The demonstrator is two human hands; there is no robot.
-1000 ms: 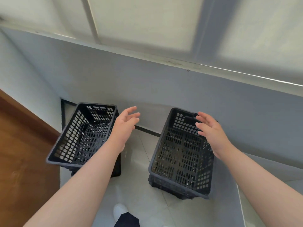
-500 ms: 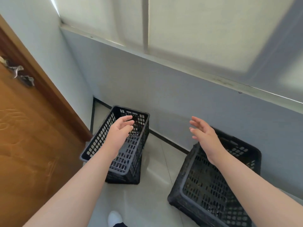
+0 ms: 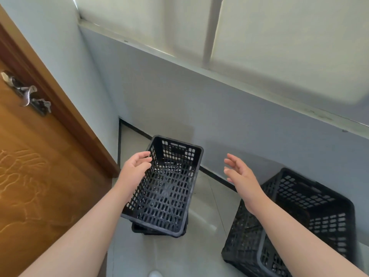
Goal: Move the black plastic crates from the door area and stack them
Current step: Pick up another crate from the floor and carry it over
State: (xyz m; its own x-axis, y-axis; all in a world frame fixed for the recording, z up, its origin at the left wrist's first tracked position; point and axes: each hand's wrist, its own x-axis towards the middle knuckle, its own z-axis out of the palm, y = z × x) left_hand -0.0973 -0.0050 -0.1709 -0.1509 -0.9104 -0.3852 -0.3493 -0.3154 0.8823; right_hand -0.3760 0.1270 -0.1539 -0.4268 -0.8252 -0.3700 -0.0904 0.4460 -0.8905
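Observation:
A black perforated plastic crate [image 3: 167, 188] sits nested on another black crate beneath it, on the floor beside the door. My left hand [image 3: 135, 168] is open, its fingers at the crate's left rim; contact with the rim is unclear. My right hand [image 3: 239, 172] is open in the air to the right of that crate, apart from it. A second pile of black crates [image 3: 311, 216] stands at the lower right, partly hidden by my right forearm.
A wooden door [image 3: 40, 166] with a metal handle [image 3: 28, 94] fills the left. A grey wall [image 3: 219, 120] under a window ledge runs behind the crates. Pale floor tiles [image 3: 207, 212] show between the two piles. A white shoe tip [image 3: 155, 273] is at the bottom edge.
The view has swung left, toward the door. Both hands moved from around the right pile to either side of the crates by the door.

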